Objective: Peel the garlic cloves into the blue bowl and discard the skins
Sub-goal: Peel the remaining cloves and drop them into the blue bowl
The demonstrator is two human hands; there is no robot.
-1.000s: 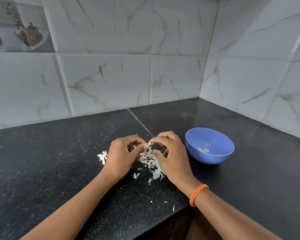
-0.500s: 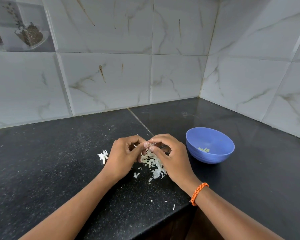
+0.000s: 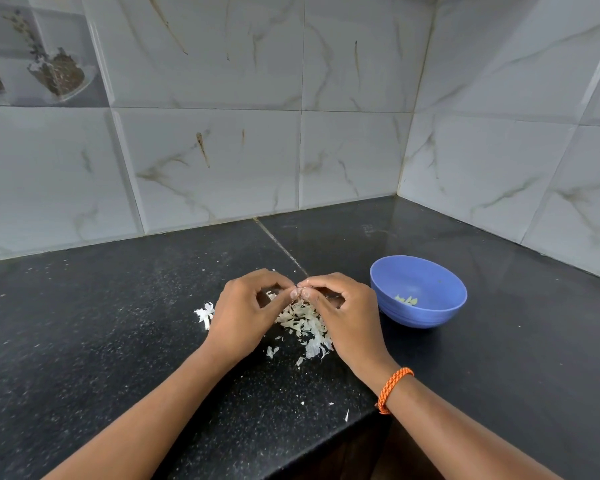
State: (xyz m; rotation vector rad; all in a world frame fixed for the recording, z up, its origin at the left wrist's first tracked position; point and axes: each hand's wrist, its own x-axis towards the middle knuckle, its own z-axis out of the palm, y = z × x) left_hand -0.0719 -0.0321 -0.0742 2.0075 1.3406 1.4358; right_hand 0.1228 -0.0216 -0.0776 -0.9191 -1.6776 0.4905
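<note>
My left hand [image 3: 246, 317] and my right hand [image 3: 347, 317] meet fingertip to fingertip over a heap of white garlic skins [image 3: 303, 323] on the black counter. Both pinch a small garlic clove [image 3: 299, 293], mostly hidden by the fingers. The blue bowl [image 3: 430, 271] stands just right of my right hand, with a few pale peeled cloves [image 3: 406, 300] in its bottom. A small tuft of skin [image 3: 205, 313] lies left of my left hand.
The black speckled counter [image 3: 84, 341] runs into a corner of marble-look wall tiles [image 3: 222, 161]. Its front edge steps inward near my right wrist, which wears an orange bracelet [image 3: 392, 388]. Loose skin flakes [image 3: 346, 415] lie near that edge.
My fingertips have drawn closer together and risen slightly above the skin heap. The bowl and the skins have not moved.
</note>
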